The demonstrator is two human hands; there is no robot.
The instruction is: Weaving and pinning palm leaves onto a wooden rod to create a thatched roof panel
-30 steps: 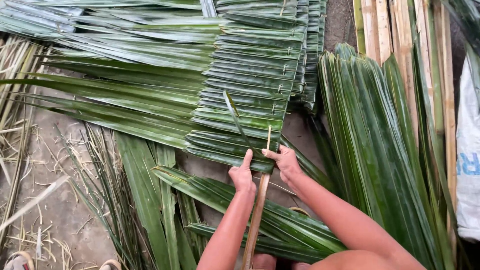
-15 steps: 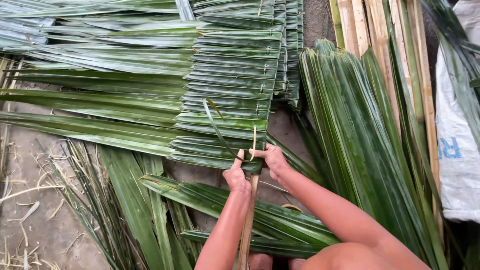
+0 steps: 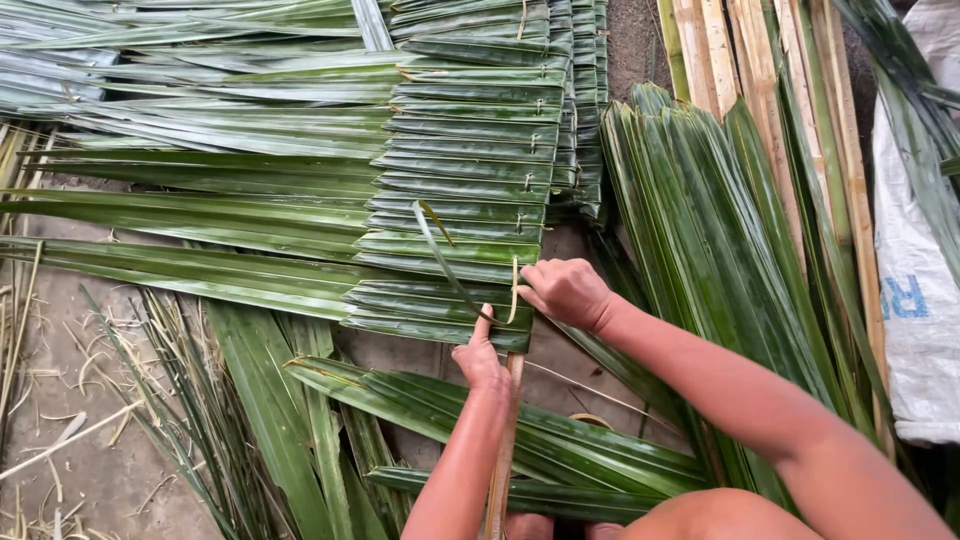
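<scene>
A panel of folded green palm leaves (image 3: 470, 170) is stitched along a thin wooden stick (image 3: 503, 455) that runs toward me. My left hand (image 3: 480, 358) presses the lowest folded leaf against the stick, thumb up beside a narrow green strip (image 3: 445, 262). My right hand (image 3: 565, 292) is closed on a pale tying strip (image 3: 514, 290) at the panel's right edge, just above the stick.
Loose long palm leaves (image 3: 200, 260) spread left over the dirt floor (image 3: 110, 470). A bundle of leaves (image 3: 700, 250) lies at right, with pale wooden slats (image 3: 740, 60) behind it and a white sack (image 3: 915, 300) at the far right.
Both hands have stayed at the panel's lower edge; the right hand has closed on the pale strip and drawn it tight. The view has shifted slightly.
</scene>
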